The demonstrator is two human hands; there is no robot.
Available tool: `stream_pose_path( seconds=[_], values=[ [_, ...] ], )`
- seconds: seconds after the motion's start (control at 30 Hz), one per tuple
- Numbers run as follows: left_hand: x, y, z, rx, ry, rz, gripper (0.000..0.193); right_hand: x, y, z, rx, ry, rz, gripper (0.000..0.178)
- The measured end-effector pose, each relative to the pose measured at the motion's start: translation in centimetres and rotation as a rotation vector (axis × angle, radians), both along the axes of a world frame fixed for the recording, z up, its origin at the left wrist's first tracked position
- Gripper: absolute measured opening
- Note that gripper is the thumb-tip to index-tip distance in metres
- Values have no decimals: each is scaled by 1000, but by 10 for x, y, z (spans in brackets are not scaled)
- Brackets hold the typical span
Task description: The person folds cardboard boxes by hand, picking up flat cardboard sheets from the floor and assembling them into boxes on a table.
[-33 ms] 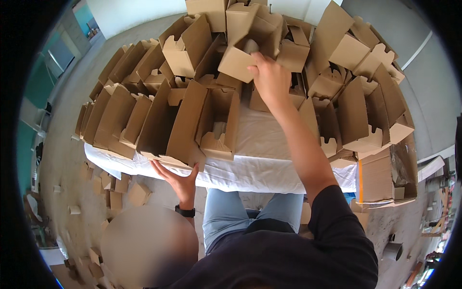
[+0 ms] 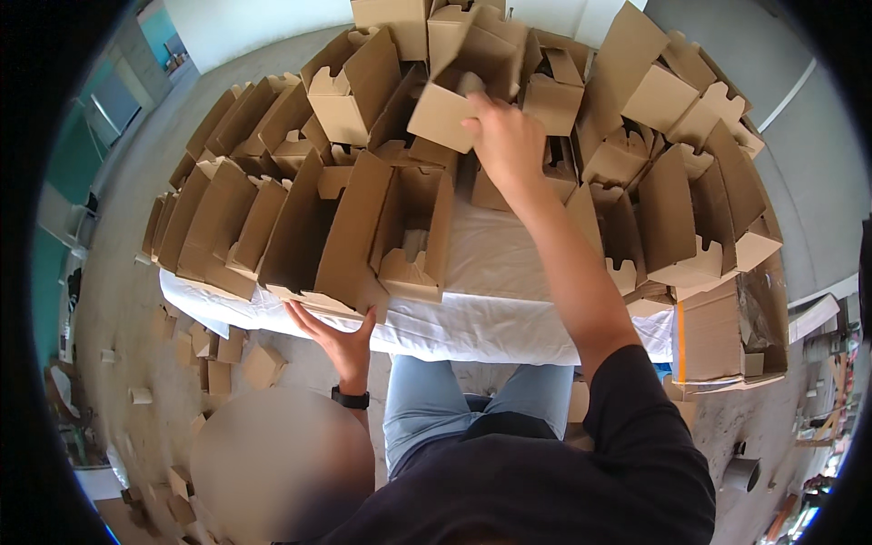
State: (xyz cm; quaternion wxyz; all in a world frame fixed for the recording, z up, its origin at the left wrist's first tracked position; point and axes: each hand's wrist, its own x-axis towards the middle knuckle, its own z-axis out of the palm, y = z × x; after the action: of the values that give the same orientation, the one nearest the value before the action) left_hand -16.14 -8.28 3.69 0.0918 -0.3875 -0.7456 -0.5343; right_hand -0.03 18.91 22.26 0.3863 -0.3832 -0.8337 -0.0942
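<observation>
No readable lettering, numbers or signs.
Nothing can be read on the brown cartons (image 2: 356, 222) from ten to two o'clock, or on the small, blurred clutter (image 2: 788, 520) at four o'clock.

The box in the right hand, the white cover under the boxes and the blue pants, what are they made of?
Box: looks like cardboard, plain brown and dull, with folded corners and thin cut edges.
White cover: probably cloth, since it's wrinkled and droops over the front, but thin plastic is possible.
Blue pants: maybe denim, faded and creased; the weave is too small to see.
</observation>
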Motion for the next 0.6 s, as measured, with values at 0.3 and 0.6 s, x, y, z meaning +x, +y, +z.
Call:
stream_pose_path(
  seconds=[0.3,0.6],
  values=[
    [1,2,1,23,41,2,129,-86,24,1,38,-255,67,14],
    [-3,3,-5,9,72,-13,128,-58,-5,-20,120,-157,155,58]
  ],
)
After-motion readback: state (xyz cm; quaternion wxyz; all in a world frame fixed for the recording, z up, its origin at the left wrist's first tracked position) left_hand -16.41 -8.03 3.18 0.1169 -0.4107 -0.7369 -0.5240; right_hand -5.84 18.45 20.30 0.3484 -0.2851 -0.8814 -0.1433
